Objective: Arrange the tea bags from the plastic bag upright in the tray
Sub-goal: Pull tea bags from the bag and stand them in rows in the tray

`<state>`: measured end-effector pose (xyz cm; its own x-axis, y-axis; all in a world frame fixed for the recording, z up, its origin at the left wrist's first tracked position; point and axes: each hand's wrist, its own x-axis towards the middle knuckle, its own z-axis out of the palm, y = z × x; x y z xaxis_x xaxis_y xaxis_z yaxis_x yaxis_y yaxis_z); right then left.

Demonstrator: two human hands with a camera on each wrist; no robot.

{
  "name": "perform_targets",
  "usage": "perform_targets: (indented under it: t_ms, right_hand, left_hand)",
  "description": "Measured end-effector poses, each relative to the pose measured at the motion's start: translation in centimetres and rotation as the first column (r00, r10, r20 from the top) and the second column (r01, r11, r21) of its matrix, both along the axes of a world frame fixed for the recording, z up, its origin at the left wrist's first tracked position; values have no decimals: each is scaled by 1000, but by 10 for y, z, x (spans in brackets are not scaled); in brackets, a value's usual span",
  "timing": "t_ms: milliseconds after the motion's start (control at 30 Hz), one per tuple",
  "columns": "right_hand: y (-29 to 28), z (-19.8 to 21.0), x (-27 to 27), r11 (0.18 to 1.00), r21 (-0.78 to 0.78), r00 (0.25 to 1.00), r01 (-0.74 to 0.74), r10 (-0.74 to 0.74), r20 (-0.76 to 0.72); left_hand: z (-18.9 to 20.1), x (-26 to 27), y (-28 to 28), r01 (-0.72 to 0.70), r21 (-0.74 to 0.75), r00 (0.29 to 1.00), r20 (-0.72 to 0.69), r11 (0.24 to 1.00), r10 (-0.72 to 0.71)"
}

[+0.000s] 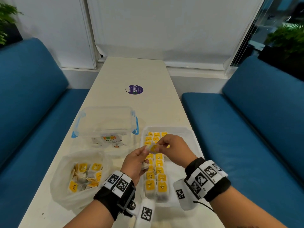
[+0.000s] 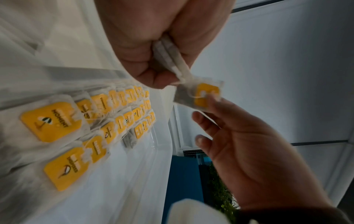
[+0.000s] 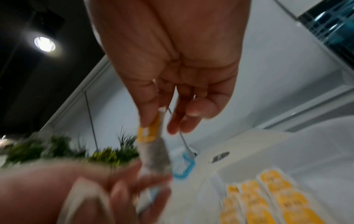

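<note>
Head view: one tea bag passing between two hands above the tray.
Plastic bag (image 1: pixel 79 176) far left, loose bags inside; left hand (image 1: pixel 136 162) grips spare tea bags (image 2: pixel 168 51) in curled fingers; right hand (image 1: pixel 174 149) pinches the yellow-tagged tea bag (image 1: pixel 153 148) over the tray (image 1: pixel 189 130). Risk, I'd say: strings tangle, a tug topples the standing rows (image 1: pixel 157 175).

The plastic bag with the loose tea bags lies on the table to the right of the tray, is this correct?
Not quite. In the head view the plastic bag lies to the left of the tray, not the right. It does lie on the table and holds loose tea bags.
</note>
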<state>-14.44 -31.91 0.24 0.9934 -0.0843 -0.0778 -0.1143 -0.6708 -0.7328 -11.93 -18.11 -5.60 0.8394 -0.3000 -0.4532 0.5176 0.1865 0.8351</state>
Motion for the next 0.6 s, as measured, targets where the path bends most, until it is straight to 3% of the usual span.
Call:
perform_targets:
  t_ms: [100, 233, 467, 600]
  right_hand:
    - [-19, 19, 1, 976, 216, 991, 6, 23, -131]
    - [-37, 22, 6, 989, -149, 993, 13, -31, -115]
    - [-36, 26, 6, 985, -120, 967, -123, 91, -239]
    - [-33, 25, 10, 980, -155, 978, -129, 100, -185]
  left_hand:
    - [-2, 3, 2, -33, -14, 999, -30, 999, 32]
    - [-3, 3, 2, 25, -12, 999, -19, 1000, -26]
    - [4, 0, -10, 281, 78, 948, 133, 957, -289]
    - [6, -4, -17, 378, 107, 904, 171, 920, -392]
